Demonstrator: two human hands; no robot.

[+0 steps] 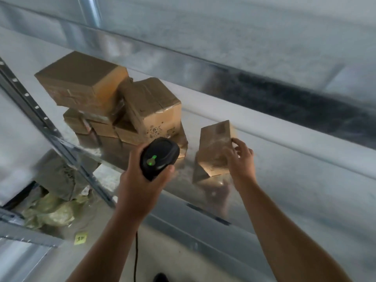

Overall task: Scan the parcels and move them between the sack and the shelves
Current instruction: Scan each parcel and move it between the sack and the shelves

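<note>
My left hand (142, 180) grips a black barcode scanner (158, 157) with a green light, pointed toward the shelf. My right hand (240, 157) holds the right side of a small brown cardboard parcel (215, 147) that stands tilted on the metal shelf (284, 180). To its left is a pile of several brown cardboard parcels (114, 102) on the same shelf. A pale green sack (50, 210) lies crumpled on the floor below the shelf at the left.
A perforated steel shelf upright (40, 119) runs diagonally at the left. The scanner's black cable (136, 257) hangs down between my forearms. A yellow label (80, 238) lies on the floor. A higher shelf's rail (183, 55) crosses overhead.
</note>
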